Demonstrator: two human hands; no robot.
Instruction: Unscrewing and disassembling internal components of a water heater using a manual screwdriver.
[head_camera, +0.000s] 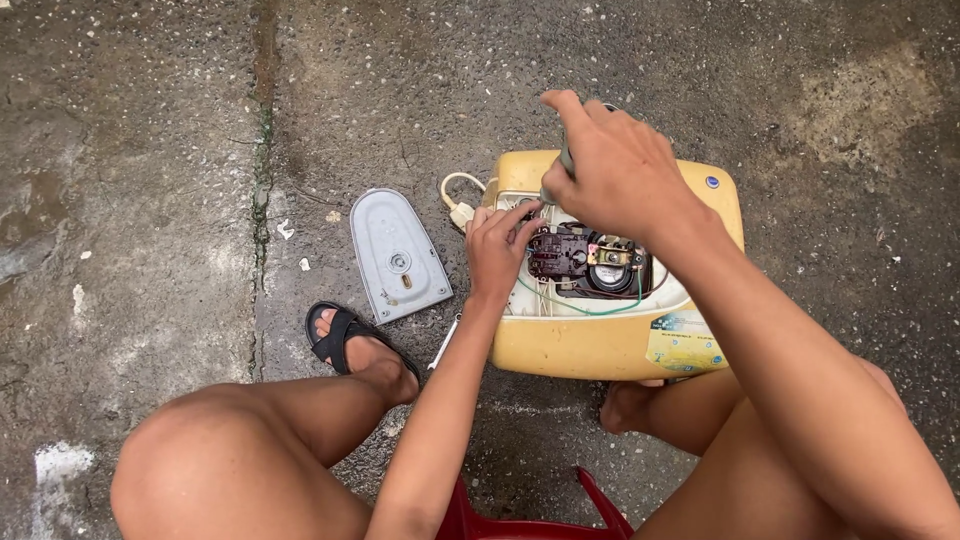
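Note:
A yellowish appliance casing (590, 345) lies on the concrete between my feet, its compartment open with a dark electrical part (585, 262) and green and red wires showing. My right hand (615, 170) is closed around a grey tool handle (565, 158) held upright over the compartment's left corner. My left hand (497, 245) rests on the casing's left edge, fingertips pinching at the spot under the tool tip. What the fingers pinch is hidden.
A grey shield-shaped cover plate (398, 255) lies on the ground to the left of the casing. A white cord and plug (460, 205) loops by its top-left corner. My sandalled left foot (350, 340) is near the plate; a red stool edge (520, 520) shows below.

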